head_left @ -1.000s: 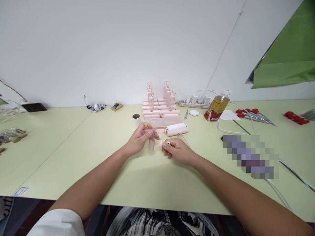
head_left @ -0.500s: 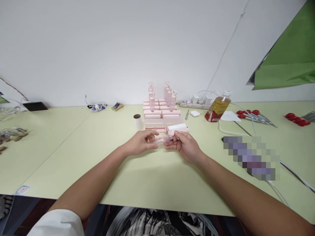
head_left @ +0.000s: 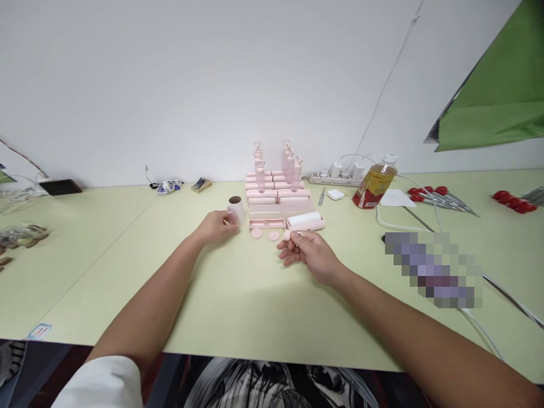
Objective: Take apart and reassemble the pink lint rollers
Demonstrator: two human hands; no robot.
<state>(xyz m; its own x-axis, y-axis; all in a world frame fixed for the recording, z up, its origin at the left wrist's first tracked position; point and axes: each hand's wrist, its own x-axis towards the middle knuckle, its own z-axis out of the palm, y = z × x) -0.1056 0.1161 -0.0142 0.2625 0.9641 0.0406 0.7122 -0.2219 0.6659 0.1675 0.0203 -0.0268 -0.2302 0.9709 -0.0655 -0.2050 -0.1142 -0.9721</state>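
My left hand (head_left: 215, 228) is closed on a clear pink tube (head_left: 232, 216), which it holds upright beside a white paper roll core (head_left: 237, 207). My right hand (head_left: 312, 255) pinches a small pale pink part (head_left: 288, 234) between thumb and index finger; its exact shape is partly hidden, and the other fingers are loosely curled. Between my hands lie two flat pink discs, a left disc (head_left: 256, 233) and a right disc (head_left: 273, 236). Just behind them is an open pink case (head_left: 267, 224), next to a white roll (head_left: 305, 220) in a pink holder.
Several pink cases (head_left: 262, 194) lie in rows behind, with pink tubes (head_left: 296, 177) topped by heart-shaped loops standing on them. Right are a bottle (head_left: 374, 186), a power strip (head_left: 334, 180), a small screwdriver (head_left: 322, 196), cables and red-ended tools (head_left: 442, 198). A phone-like device (head_left: 60, 186) is far left.
My hands have come apart. The left has carried the clear tube leftward to the roll core, while the right keeps the small pink part. The two discs now show.
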